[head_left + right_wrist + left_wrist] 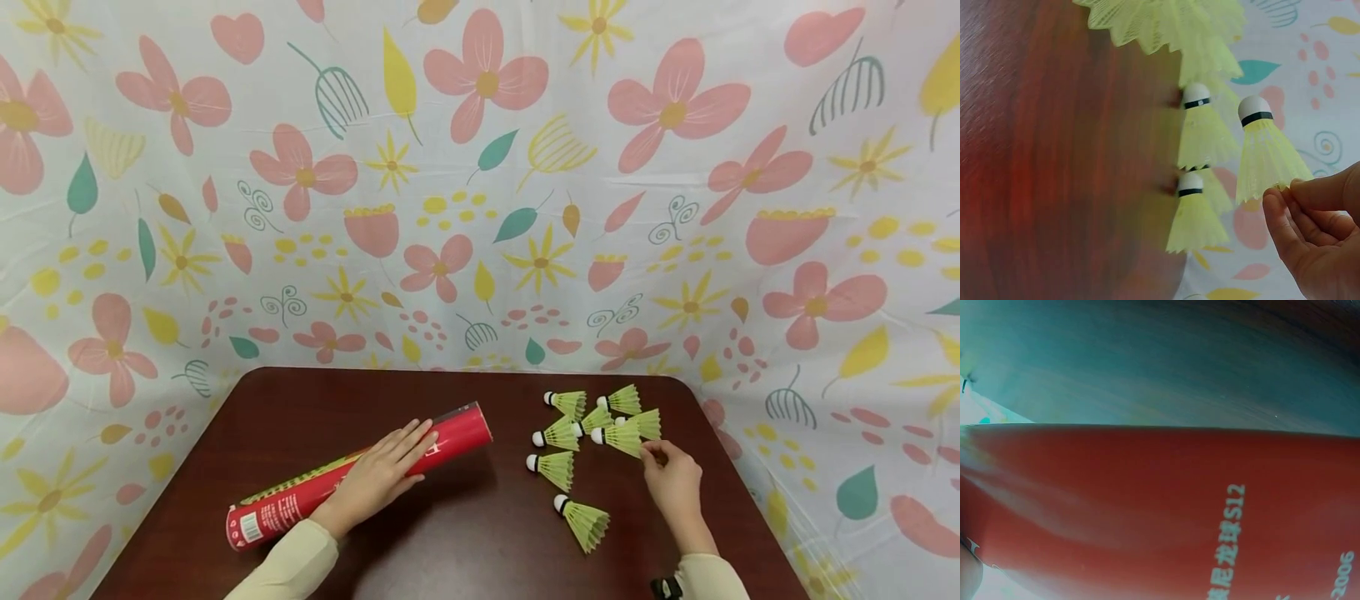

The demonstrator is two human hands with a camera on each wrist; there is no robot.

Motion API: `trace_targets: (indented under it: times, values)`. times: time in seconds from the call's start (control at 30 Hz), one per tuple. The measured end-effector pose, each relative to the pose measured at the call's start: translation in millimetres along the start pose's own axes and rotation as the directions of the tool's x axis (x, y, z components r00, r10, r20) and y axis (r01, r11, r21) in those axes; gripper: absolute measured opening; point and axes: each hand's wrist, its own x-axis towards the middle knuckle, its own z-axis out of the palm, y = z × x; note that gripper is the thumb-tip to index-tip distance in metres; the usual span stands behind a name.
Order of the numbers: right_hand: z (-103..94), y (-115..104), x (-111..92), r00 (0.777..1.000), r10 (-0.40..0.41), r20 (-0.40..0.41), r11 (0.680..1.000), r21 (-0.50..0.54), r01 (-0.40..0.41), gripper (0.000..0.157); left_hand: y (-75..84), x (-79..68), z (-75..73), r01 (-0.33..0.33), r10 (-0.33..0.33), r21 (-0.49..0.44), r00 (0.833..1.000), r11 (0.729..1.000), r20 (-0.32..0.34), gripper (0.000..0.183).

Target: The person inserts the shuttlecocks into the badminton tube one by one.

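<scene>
A red shuttlecock tube (285, 508) with a yellow-green patterned strip lies slantwise on the left of the table. My left hand (378, 473) rests on top of it with fingers stretched out; printed lettering shows on the tube (1116, 494) in the left wrist view. On the right side, my right hand (672, 485) pinches the skirt rim of a yellow shuttlecock (618, 437) between thumb and fingertips. In the right wrist view this shuttlecock (1270, 156) has its white cork pointing away from the hand (1322, 231).
Several more yellow shuttlecocks lie loosely grouped near the back right, some overlapping. One shuttlecock (585, 523) lies closer to the front. The dark brown table (480, 533) has a floral cloth (450, 208) hanging behind it and along its sides.
</scene>
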Motion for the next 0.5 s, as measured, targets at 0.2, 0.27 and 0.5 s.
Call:
trace_targets:
  times: [0.2,0.27,0.5]
  values:
    - [1.6,-15,3,1.000,-0.014,-0.017,1.000,0.023,0.014,0.004,-0.1,0.6,1.4,-0.020,0.020,0.011,1.000,1.000,-0.014,0.079]
    - [2.8,-20,5,0.999,-0.022,-0.024,0.999,0.039,0.023,0.005,-0.4,1.8,0.9,-0.020,0.020,0.012,1.000,1.000,-0.010,0.081]
    - [9.8,-42,8,0.998,-0.053,-0.017,0.994,0.095,0.055,0.007,-1.6,3.7,-0.3,-0.016,0.016,0.014,1.000,1.000,0.002,0.082]
